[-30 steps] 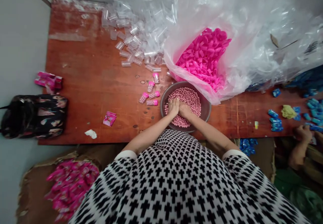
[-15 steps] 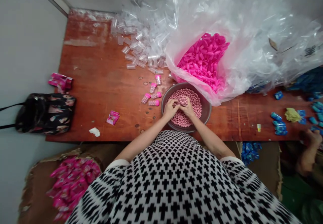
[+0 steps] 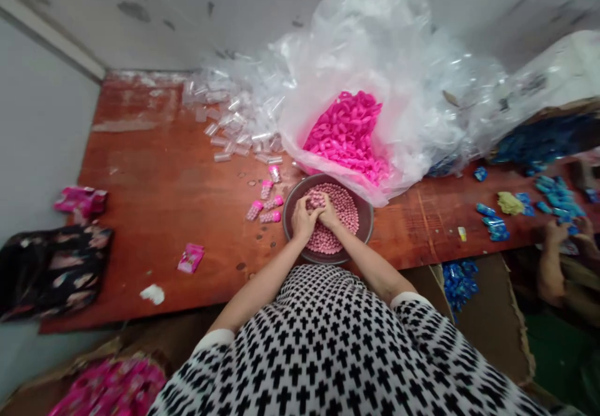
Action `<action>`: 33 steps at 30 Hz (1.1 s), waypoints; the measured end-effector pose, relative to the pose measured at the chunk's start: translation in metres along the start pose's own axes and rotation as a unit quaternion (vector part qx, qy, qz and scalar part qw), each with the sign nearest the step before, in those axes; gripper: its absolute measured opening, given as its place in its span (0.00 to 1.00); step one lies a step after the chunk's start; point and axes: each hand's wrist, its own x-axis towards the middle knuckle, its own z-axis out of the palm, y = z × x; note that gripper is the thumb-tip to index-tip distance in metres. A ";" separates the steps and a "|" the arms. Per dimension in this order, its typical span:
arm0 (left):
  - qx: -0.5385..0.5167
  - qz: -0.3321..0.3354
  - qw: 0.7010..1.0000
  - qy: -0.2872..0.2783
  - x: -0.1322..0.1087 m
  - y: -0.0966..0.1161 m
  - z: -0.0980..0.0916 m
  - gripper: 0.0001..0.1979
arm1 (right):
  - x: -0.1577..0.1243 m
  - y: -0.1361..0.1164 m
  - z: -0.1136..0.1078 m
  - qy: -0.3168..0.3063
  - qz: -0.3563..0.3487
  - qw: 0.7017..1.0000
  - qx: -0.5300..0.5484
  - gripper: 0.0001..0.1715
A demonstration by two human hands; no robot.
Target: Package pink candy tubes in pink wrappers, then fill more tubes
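Observation:
Both of my hands are together over a round dark bowl (image 3: 289, 232) filled with small pink beads (image 3: 344, 207). My left hand (image 3: 304, 219) is curled at the left side of the bowl; what its fingers hold is hidden. Against it, my right hand (image 3: 329, 215) is closed round a small cluster of pink beads that shows between the two hands. I cannot tell whether a clear tube is among the fingers. Left of the bowl lie several small bead-filled bottles (image 3: 270, 217) with pink caps.
Behind the bowl, a clear plastic bag (image 3: 398, 110) holds pink caps (image 3: 347, 135). Clear empty tubes (image 3: 239, 135) are piled to its left. A pink packet (image 3: 190, 258) and a dark floral bag (image 3: 56, 266) lie left. Blue packets (image 3: 497, 228) and a co-worker's hands (image 3: 556, 233) are at right.
The view has tilted up and shifted, so more wall shows and the table sits lower. My hands stay together over the bowl. The co-worker's hands now show beside the blue packets.

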 end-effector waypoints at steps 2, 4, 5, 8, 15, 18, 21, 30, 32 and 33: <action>0.020 -0.017 1.000 0.005 0.005 -0.006 0.002 0.20 | 0.005 0.000 0.004 -0.003 -0.006 1.000 -0.030 0.38; 0.032 -0.022 0.999 0.004 0.011 -0.011 0.003 0.16 | 0.010 -0.001 0.006 0.006 -0.008 0.999 -0.053 0.39; 0.037 -0.024 0.999 0.001 0.013 -0.013 0.004 0.13 | 0.012 -0.001 0.006 0.009 -0.007 0.998 -0.063 0.41; 0.049 -0.025 0.998 -0.014 0.017 -0.013 0.003 0.09 | 0.013 -0.004 0.003 -0.001 -0.001 0.996 -0.090 0.46; 0.047 0.050 0.997 -0.038 0.016 -0.003 -0.011 0.11 | -0.021 -0.030 -0.055 -0.054 -0.071 0.976 -0.198 0.31; -0.003 0.099 0.994 -0.039 0.020 0.003 -0.020 0.12 | -0.016 -0.047 -0.104 0.019 -0.128 0.971 -0.201 0.14; -0.063 0.093 0.991 -0.066 0.023 0.011 -0.025 0.15 | 0.015 -0.056 -0.148 0.142 -0.113 0.953 -0.241 0.13; -0.326 -0.043 0.939 -0.100 0.029 0.044 -0.035 0.22 | 0.106 -0.069 -0.158 0.048 0.046 0.868 -0.492 0.19; -0.343 -0.045 0.932 -0.105 0.032 0.048 -0.039 0.20 | 0.109 -0.073 -0.158 0.028 0.061 0.858 -0.509 0.19; -0.359 -0.048 0.926 -0.107 0.033 0.049 -0.040 0.20 | 0.109 -0.074 -0.159 0.022 0.065 0.856 -0.513 0.19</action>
